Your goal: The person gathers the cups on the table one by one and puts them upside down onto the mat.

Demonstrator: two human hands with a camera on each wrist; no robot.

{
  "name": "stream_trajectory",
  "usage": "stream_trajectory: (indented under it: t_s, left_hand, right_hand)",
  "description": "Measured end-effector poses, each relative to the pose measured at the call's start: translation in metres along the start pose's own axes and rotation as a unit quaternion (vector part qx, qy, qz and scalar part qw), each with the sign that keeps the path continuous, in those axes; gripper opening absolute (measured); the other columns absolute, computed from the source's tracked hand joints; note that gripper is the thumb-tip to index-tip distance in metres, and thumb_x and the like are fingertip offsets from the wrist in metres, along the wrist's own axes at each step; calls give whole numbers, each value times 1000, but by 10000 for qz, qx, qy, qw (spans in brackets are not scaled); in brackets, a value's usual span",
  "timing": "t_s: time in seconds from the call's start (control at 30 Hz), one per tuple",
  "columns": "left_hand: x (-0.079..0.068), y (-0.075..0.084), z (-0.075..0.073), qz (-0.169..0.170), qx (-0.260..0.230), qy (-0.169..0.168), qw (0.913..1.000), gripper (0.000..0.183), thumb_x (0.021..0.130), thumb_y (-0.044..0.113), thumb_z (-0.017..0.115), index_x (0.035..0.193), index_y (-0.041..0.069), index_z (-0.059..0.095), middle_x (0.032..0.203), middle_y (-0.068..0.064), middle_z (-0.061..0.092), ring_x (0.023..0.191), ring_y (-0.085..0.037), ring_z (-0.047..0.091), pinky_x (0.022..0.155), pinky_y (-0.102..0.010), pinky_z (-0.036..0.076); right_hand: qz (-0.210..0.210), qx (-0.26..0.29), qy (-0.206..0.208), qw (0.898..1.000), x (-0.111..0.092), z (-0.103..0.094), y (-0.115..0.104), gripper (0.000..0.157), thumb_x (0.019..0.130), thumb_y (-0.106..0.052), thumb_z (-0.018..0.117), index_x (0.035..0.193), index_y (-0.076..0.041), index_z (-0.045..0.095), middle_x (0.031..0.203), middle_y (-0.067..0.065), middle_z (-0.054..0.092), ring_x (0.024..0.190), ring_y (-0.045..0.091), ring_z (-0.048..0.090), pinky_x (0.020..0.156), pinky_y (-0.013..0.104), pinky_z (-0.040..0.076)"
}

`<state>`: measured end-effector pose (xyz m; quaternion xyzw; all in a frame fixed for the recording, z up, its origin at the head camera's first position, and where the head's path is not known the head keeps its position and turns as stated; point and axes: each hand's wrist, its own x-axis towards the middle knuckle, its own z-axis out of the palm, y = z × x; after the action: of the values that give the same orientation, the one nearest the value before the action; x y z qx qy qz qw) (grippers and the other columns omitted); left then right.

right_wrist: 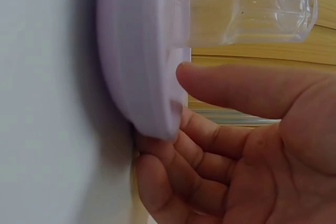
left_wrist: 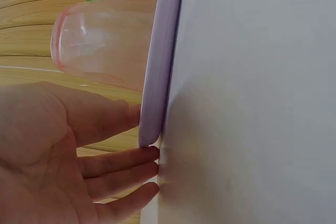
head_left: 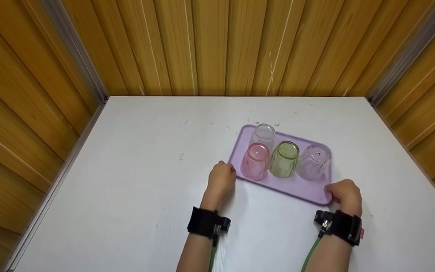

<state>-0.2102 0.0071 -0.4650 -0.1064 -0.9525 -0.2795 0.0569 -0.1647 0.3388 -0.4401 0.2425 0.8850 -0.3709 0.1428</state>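
A lilac tray [head_left: 285,185] sits on the white table, angled with its right end nearer me. On it stand a pink glass [head_left: 255,162], a green glass [head_left: 284,160], a colourless glass [head_left: 263,134] behind the pink one and another clear glass [head_left: 313,163] at the right, narrow ends up. My left hand [head_left: 222,176] grips the tray's near left corner, thumb [left_wrist: 113,116] at its rim and fingertips low by the tabletop. At the near right corner, my right hand [head_left: 346,192] holds the tray with thumb [right_wrist: 226,85] above the rim and fingers curled beneath.
The white table [head_left: 145,162] extends around the tray. Wood-patterned panels [head_left: 210,49] close off the back and both sides, with grey metal strips [head_left: 76,49] at the corners. Green cables [head_left: 310,253] trail from black wrist straps [head_left: 346,228] toward me.
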Motion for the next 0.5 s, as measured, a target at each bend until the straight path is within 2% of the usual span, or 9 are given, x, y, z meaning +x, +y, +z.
stream_trajectory:
  t_s: [0.23, 0.37, 0.5]
  left_hand:
    - [-2, 0, -5, -80, -8, 132, 9999, 19, 79, 7, 54, 68, 0, 68, 76, -14, 58, 73, -30, 58, 64, -40, 46]
    - [-3, 1, -7, -237, -136, 82, 9996, 23, 77, 4, 52, 57, 0, 61, 75, -15, 57, 71, -31, 57, 62, -41, 46]
    - [-3, 0, -9, -258, -212, 104, 9994, 22, 76, 2, 51, 58, -3, 61, 75, -17, 57, 70, -32, 57, 63, -42, 46]
  right_hand:
    - [-202, -412, 372, 9983, 1, 5, -7, 11, 60, -8, 56, 60, -3, 47, 59, 7, 50, 55, 20, 45, 46, 27, 37]
    - [-360, -590, 537, 9962, 0, 7, -9, 9, 61, -8, 55, 60, -1, 50, 67, 14, 54, 60, 24, 48, 47, 29, 38]
    - [-472, -717, 669, 9941, 1, 9, -13, 12, 64, -9, 54, 65, 3, 53, 72, 20, 55, 63, 28, 49, 49, 31, 39]
